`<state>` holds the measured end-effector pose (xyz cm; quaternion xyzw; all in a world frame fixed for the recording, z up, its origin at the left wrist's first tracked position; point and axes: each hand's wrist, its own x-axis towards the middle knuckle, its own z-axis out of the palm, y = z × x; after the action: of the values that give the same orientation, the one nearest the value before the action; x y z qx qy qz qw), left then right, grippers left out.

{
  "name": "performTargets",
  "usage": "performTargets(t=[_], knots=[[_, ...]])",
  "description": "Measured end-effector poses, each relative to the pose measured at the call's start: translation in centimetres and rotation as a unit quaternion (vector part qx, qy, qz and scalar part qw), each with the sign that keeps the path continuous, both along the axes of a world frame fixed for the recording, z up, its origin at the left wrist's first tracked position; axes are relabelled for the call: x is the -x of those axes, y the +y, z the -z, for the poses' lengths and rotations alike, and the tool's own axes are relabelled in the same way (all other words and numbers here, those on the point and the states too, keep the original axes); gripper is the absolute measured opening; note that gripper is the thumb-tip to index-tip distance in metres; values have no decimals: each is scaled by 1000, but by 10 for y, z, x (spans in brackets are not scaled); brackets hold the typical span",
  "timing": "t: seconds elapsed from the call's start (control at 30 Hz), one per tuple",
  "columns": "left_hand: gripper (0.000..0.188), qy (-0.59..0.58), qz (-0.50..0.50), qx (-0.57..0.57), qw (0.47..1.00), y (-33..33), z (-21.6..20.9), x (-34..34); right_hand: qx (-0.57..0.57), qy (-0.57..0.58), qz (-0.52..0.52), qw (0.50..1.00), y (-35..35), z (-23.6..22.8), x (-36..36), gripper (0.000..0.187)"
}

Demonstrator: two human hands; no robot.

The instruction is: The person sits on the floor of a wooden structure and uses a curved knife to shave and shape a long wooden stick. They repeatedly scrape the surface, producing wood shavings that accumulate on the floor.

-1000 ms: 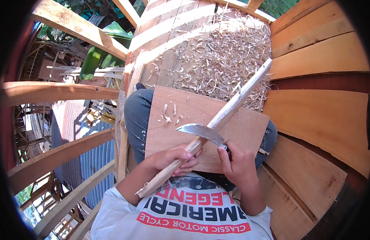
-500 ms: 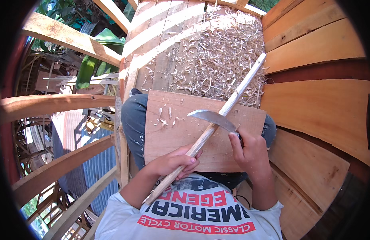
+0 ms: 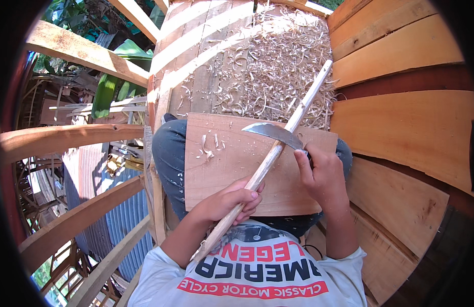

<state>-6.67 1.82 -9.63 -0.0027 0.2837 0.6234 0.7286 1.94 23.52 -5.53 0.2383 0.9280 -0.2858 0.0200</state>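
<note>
A long pale wooden stick (image 3: 268, 162) runs diagonally over my lap, from near my shirt up to the far right. My left hand (image 3: 236, 201) is wrapped round its lower part. In my right hand (image 3: 321, 171) is a curved knife (image 3: 270, 131), its handle mostly hidden by my fingers. The blade lies across the stick, around its middle, with the tip pointing left. Beneath both, a flat wooden board (image 3: 221, 176) rests on my thighs. A few curled shavings (image 3: 207, 147) lie on its left part.
Beyond the board, wood shavings (image 3: 288, 61) cover much of the plank floor (image 3: 196, 87). Plank walling (image 3: 401, 123) stands close on my right. Wooden rails (image 3: 73, 137) run along the left, with corrugated sheets (image 3: 127, 225) and green leaves (image 3: 105, 94) outside them.
The blade sits slightly farther up the view, still across the stick. My left hand and the stick have shifted a little up and right against the board. Both grips stay the same.
</note>
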Motion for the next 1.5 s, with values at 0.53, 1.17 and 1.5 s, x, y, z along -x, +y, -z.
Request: performTargets(t=[0.53, 1.17, 1.5], knots=[[30, 17, 7, -16, 1000, -4, 1, -2, -32, -2, 111, 993, 29, 19, -13, 35], [48, 63, 47, 29, 996, -1, -6, -1, -18, 35, -63, 997, -6, 2, -12, 44], [30, 52, 33, -17, 998, -9, 1, 2, -90, -15, 42, 995, 34, 16, -9, 52]])
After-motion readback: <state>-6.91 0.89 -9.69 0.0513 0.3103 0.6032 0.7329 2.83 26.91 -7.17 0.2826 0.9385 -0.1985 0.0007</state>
